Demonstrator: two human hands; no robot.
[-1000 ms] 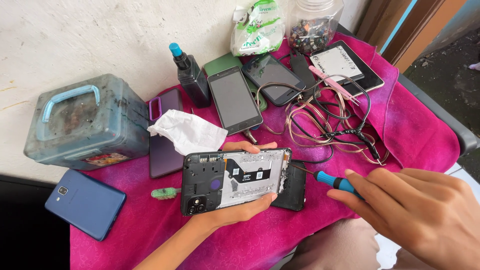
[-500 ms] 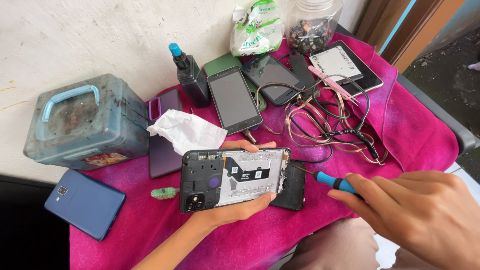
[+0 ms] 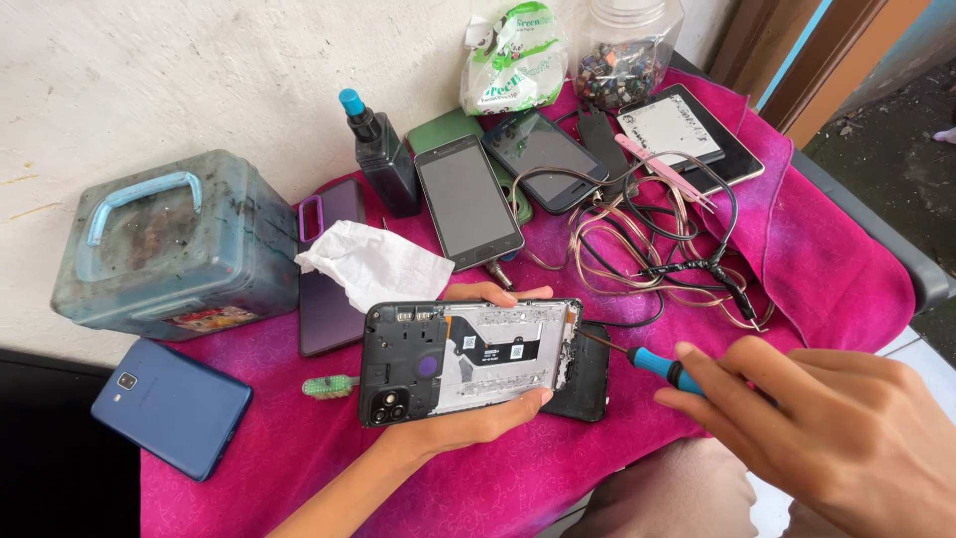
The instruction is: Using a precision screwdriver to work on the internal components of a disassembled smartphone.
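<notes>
Pink cloth point(image 3: 797, 259) is covering our bench below a pale wall. We are cradling the opened phone point(image 3: 468, 359) in our left hand point(image 3: 478, 423), fingers wrapping its edges, just right of the grey toolbox point(image 3: 174, 244). Our right hand point(image 3: 846, 438) is pinching the blue screwdriver point(image 3: 652, 364), its tip now touching the phone's right end, closer than before. Judged step: unscrewing; next calls for seating the tip squarely.

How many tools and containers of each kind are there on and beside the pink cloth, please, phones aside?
Screwdriver, in the right hand: 1
Pink tweezers: 1
Green brush: 1
Spray bottle: 1
Tool box: 1
Jar: 1
Plastic bag: 1
Total: 7
</notes>
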